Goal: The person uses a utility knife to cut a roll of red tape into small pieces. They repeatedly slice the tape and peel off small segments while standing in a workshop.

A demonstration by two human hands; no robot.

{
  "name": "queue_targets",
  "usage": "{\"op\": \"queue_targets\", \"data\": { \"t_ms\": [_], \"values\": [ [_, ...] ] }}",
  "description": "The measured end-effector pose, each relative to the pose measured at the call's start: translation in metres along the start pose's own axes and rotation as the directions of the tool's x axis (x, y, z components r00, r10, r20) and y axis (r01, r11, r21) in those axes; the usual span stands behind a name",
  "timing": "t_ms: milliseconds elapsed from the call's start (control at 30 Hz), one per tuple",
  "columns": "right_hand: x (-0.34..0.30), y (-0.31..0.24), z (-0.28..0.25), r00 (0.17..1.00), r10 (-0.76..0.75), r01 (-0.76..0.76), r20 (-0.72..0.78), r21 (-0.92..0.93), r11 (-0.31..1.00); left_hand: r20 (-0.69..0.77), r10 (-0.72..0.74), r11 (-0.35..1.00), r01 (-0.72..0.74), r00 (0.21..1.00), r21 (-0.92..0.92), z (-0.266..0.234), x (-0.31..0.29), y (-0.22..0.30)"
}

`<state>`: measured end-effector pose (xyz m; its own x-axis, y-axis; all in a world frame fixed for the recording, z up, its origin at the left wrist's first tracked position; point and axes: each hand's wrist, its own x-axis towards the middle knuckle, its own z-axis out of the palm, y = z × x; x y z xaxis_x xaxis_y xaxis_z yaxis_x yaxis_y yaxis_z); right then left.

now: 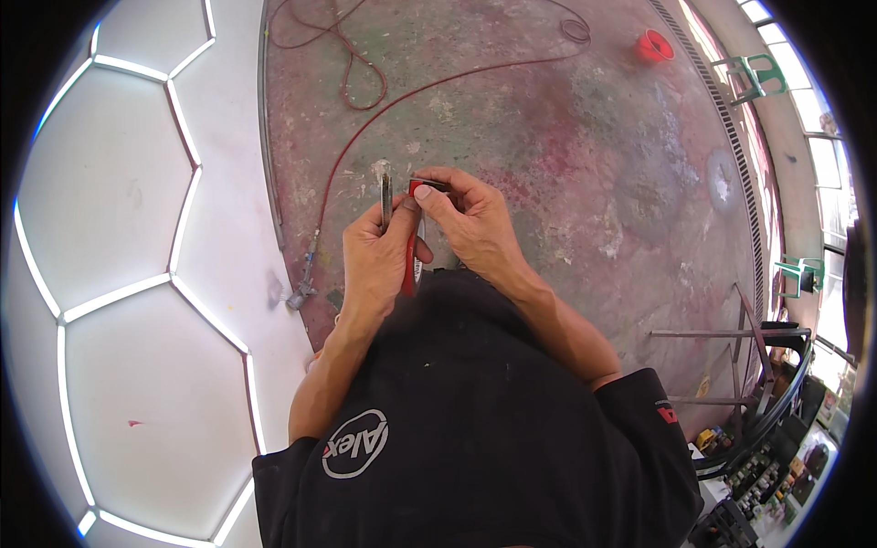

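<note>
In front of my chest, my two hands are closed and brought together. My left hand [375,251] pinches a narrow dark strip [386,196], which stands up past its fingers. A long red flat piece [409,274] with white markings hangs below that hand's fingers, partly hidden by them. My right hand [475,224] grips a small red piece with a dark edge [416,185], its thumb pressed on the red face. Whether the two red parts are one object is hidden by my fingers.
A red hose [402,99] curves over the stained floor [548,164] to a spray gun [300,290] by the white wall with hexagonal lights [119,210]. Off to the right are a red bucket [653,46], green stools [760,78], a metal stand [731,334] and a cluttered bench [763,470].
</note>
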<state>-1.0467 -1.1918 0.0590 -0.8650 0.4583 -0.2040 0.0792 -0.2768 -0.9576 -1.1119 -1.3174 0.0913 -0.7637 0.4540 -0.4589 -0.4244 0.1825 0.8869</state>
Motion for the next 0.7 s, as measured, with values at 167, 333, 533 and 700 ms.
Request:
{"op": "queue_targets", "data": {
  "t_ms": [167,333,533,700],
  "values": [
    [0.009,-0.004,-0.005,1.0,-0.01,0.01,-0.003,-0.005,1.0,-0.008,0.003,1.0,-0.004,1.0,-0.005,0.006,0.008,0.002],
    [0.013,-0.004,-0.006,1.0,-0.009,0.009,-0.008,-0.026,1.0,-0.012,0.005,1.0,-0.005,1.0,-0.011,0.009,0.01,0.004],
    [0.017,0.001,-0.005,0.998,0.02,-0.017,-0.051,0.076,0.997,-0.001,-0.03,0.999,0.03,1.0,0.023,0.01,0.013,0.006],
    [0.023,0.014,0.001,0.993,-0.034,0.047,-0.114,0.106,0.993,0.008,-0.02,0.993,0.019,1.0,0.117,0.01,0.01,0.015]
  ]
}}
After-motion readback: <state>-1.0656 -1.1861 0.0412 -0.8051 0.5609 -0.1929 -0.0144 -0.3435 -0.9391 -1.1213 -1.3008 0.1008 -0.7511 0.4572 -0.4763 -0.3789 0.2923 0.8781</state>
